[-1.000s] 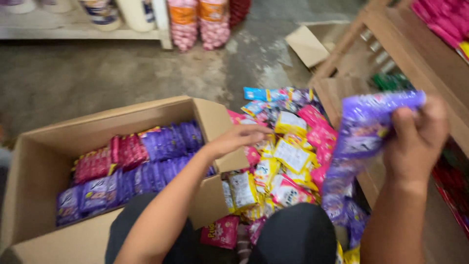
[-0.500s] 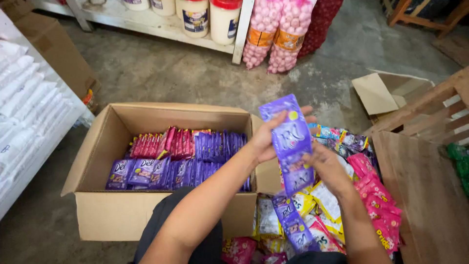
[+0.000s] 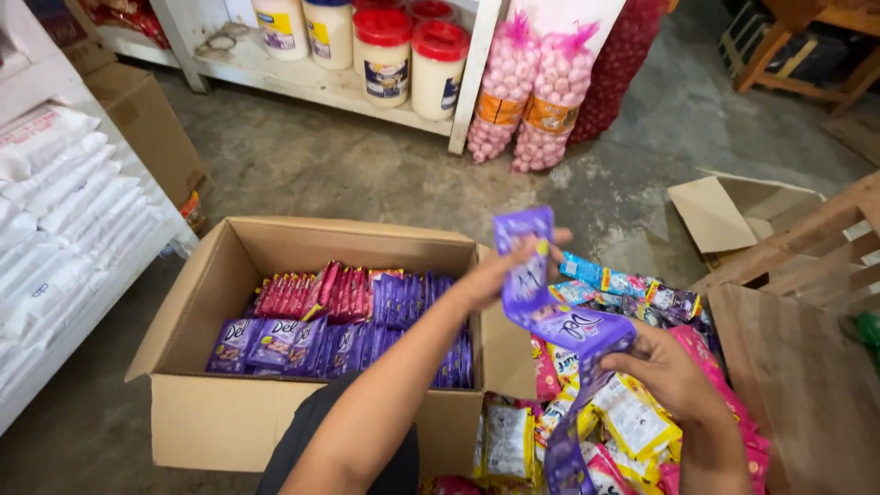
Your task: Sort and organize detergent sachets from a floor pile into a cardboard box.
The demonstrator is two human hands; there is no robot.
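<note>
My left hand [image 3: 500,270] grips the top of a purple strip of sachets [image 3: 541,312], raised above the right side of an open cardboard box [image 3: 220,426]. My right hand [image 3: 665,371] holds the same strip lower down, and its tail hangs toward my lap. The box holds rows of purple sachets [image 3: 367,335] and pink sachets [image 3: 316,291]. Under my right hand lies a heap of mixed sachets [image 3: 623,412] in yellow, pink and blue on the floor.
A white shelf [image 3: 321,87] at the back carries plastic jars, with pink net bags [image 3: 527,101] hanging beside it. White sacks [image 3: 55,211] are stacked at the left. A wooden rack [image 3: 807,367] stands at the right, with an empty carton [image 3: 742,206] behind it.
The view swung left from the wooden rack to the box. My left hand left the heap and joined the right on the purple strip, which both now hold beside the box.
</note>
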